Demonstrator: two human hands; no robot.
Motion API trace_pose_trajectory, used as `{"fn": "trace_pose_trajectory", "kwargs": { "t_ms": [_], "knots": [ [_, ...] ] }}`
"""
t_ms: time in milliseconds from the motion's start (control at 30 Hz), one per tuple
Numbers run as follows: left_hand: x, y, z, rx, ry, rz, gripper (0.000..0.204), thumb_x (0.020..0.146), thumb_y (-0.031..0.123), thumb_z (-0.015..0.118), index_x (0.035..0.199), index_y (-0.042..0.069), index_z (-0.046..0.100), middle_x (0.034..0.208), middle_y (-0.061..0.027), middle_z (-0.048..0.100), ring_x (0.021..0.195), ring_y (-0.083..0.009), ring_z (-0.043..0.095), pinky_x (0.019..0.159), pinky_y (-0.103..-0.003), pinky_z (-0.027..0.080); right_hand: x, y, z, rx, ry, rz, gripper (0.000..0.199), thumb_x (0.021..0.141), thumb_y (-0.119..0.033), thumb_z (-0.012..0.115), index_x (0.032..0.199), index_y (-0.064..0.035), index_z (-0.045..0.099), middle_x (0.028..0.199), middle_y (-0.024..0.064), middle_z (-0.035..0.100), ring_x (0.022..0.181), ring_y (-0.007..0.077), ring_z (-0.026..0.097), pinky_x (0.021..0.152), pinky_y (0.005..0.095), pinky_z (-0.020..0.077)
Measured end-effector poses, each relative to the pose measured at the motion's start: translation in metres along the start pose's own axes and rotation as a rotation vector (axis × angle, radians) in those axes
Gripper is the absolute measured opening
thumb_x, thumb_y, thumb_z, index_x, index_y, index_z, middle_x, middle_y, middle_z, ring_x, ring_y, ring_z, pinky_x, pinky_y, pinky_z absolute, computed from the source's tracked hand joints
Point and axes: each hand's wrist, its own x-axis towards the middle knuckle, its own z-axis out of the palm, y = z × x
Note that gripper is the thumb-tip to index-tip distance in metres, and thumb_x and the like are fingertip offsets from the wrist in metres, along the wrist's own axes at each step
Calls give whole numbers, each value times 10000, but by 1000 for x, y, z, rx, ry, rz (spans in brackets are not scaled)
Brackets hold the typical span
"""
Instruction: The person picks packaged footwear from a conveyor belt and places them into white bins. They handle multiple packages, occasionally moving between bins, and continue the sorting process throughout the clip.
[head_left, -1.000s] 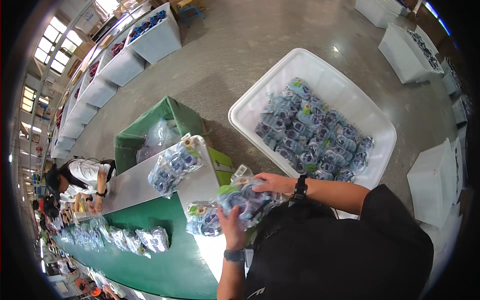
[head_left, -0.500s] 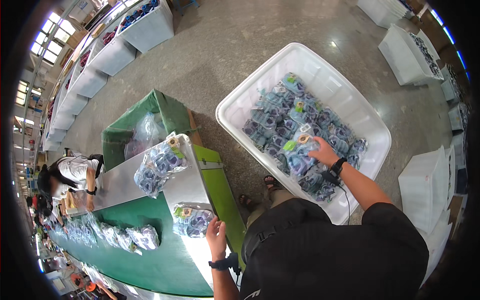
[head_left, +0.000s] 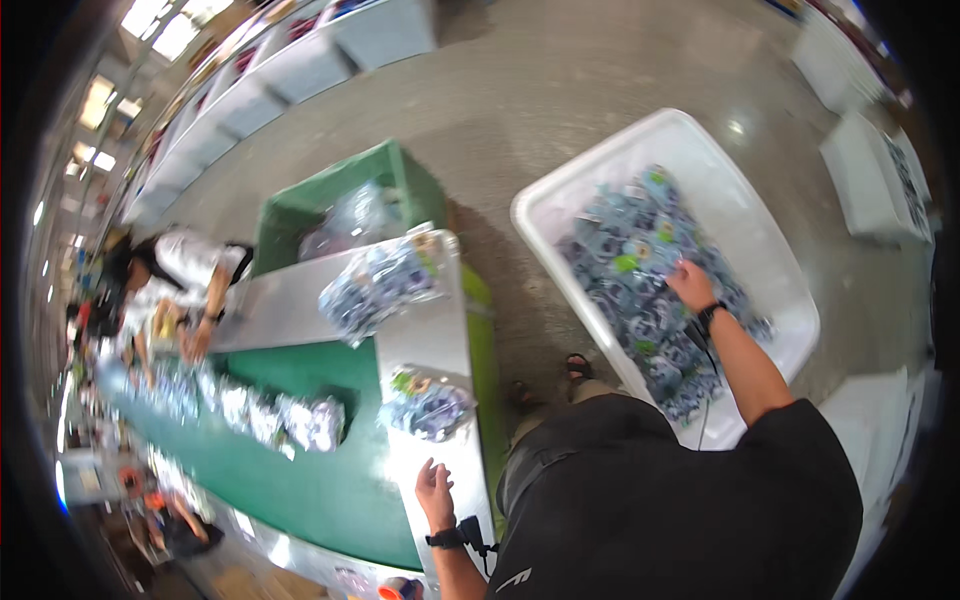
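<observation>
In the head view, your right hand (head_left: 692,286) reaches into the white tub (head_left: 742,212), over the heaped bagged blue-purple goods (head_left: 612,292); blur hides whether its fingers pinch any, so I cannot tell. Your left hand (head_left: 435,492) is empty, fingers loosely parted, near a bagged bundle (head_left: 428,408) on the metal bench end (head_left: 422,350).

Bright, motion-blurred, dark-rimmed fisheye view

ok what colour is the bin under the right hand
White; the bin shows best in the head view.
</observation>
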Motion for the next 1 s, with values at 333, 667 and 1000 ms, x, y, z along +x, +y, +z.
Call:
{"fn": "trace_pose_trajectory", "kwargs": {
  "t_ms": [333,667,1000],
  "knots": [
    [72,-72,-88,210,313,192,404,871,256,755,1148,-31,692,1027,-175,731,936,-256,703,849,-371,547,-126,52,84,240,-521,264,175,855,-111,736,987,-20,666,734,49,638,592,138,585,531,303,472],
    [236,-70,-212,506,637,385,539,808,254,769,1268,20,611,1185,-225,634,1147,-420,564,1024,-505,429,-176,12,53,278,-453,418,119,899,-137,645,955,-32,648,709,60,631,569,166,610,503,324,514],
    [304,-17,-261,639,319,87,993,644,504,889,1491,216,457,1506,-131,454,1442,-332,351,1149,-622,260,-176,-54,56,58,-483,156,292,889,-95,659,1143,34,595,807,125,691,656,207,692,536,311,552]
  ]
}}
